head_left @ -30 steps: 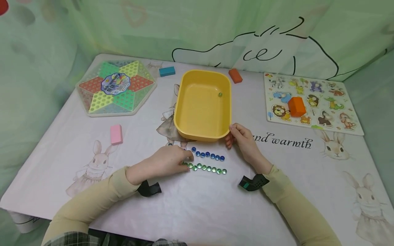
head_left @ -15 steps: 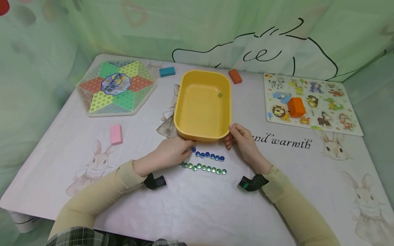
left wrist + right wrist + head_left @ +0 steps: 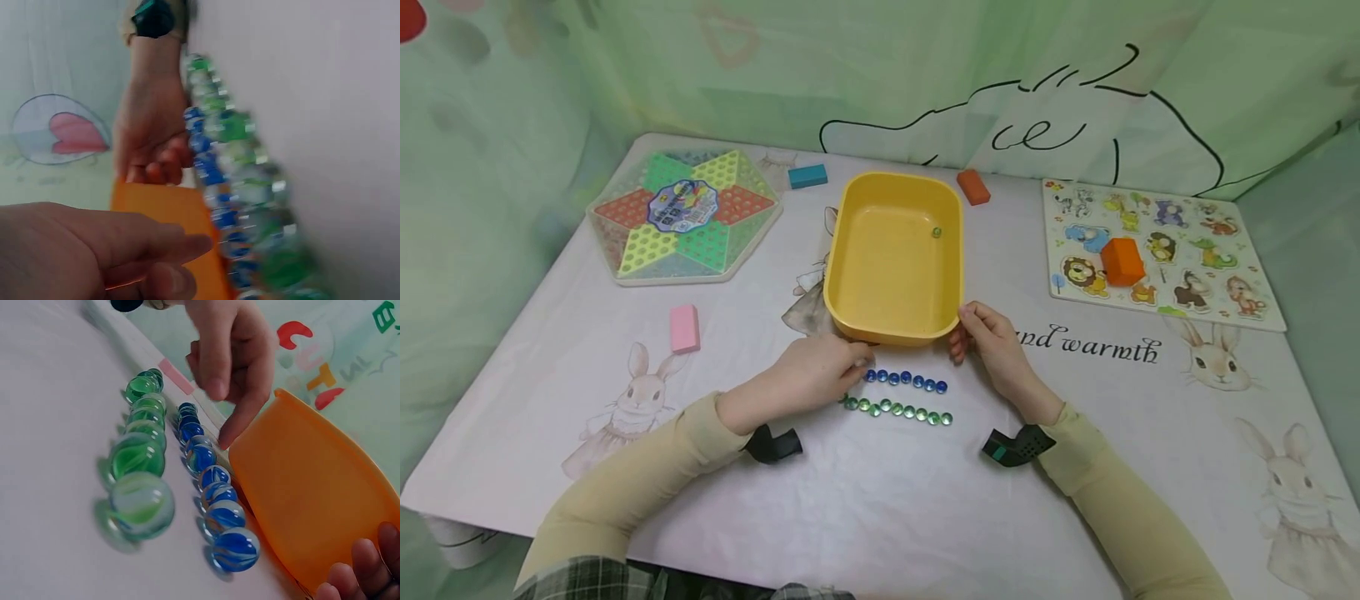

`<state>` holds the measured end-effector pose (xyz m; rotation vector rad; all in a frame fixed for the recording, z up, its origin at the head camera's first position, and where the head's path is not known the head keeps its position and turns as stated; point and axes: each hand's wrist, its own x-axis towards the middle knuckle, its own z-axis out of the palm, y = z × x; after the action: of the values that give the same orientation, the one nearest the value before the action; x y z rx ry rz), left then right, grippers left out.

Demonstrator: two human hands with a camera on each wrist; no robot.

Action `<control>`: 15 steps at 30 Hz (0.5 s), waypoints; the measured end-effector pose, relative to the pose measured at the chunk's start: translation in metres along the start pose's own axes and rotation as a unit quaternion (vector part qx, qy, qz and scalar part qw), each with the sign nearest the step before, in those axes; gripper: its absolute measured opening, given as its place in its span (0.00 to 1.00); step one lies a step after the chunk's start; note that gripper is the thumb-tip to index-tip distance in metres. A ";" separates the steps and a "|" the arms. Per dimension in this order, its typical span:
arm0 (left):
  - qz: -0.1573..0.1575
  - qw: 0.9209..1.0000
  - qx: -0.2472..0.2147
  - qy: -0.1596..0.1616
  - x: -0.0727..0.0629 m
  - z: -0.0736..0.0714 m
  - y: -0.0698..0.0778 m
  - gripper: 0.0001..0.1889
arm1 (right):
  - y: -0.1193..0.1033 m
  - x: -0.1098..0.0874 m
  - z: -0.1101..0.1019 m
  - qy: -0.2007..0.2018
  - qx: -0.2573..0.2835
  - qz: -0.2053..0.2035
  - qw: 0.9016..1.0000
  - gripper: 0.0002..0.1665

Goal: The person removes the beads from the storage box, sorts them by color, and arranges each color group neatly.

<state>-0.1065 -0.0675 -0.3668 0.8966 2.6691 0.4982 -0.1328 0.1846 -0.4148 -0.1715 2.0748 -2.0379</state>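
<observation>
Blue glass marbles [image 3: 906, 377] lie in a row in front of a yellow plastic basin [image 3: 895, 329]. A second row, of green marbles [image 3: 897, 408], runs nearer the person. My left hand [image 3: 808, 371] hovers at the left end of the blue row, by the basin's near-left corner. In the right wrist view this left hand [image 3: 234, 353] points its index finger down beside the marbles and holds nothing. My right hand [image 3: 996, 346] pinches the basin's near-right corner, thumb at the rim and fingers curled below. One greenish marble [image 3: 936, 232] sits inside the basin.
A Chinese checkers board [image 3: 685, 217] lies back left. An animal puzzle board [image 3: 1165, 250] with an orange block [image 3: 1123, 262] on it lies at right. Pink [image 3: 684, 328], blue [image 3: 807, 176] and red-orange [image 3: 973, 187] blocks are scattered about. Green curtain surrounds the table.
My left hand has moved from the green row's left end up to the blue row. The leftmost visible blue marble has shifted down into line. My right hand stays at the basin.
</observation>
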 end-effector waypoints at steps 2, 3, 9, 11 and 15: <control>0.023 0.999 -0.028 -0.007 -0.001 -0.011 0.000 0.11 | 0.000 0.000 0.000 0.000 0.001 0.001 1.000 0.16; 0.038 0.998 -0.048 -0.013 -0.001 -0.018 0.001 0.11 | 0.000 0.000 0.000 0.001 0.002 0.001 1.000 0.16; 0.091 0.983 -0.154 -0.040 0.015 -0.072 0.003 0.10 | 0.001 0.000 -0.001 0.002 -0.001 0.003 1.000 0.16; 0.085 0.981 -0.173 -0.037 0.031 -0.086 0.003 0.10 | 0.001 0.000 -0.001 0.001 0.000 0.004 1.000 0.16; 0.052 0.976 -0.210 -0.025 0.072 -0.102 0.003 0.11 | 0.000 0.000 -0.001 -0.002 0.001 0.009 1.000 0.16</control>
<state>-0.1976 -0.0439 -0.2844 0.9038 2.3447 1.0036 -0.1326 0.1854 -0.4145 -0.1563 2.0648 -2.0276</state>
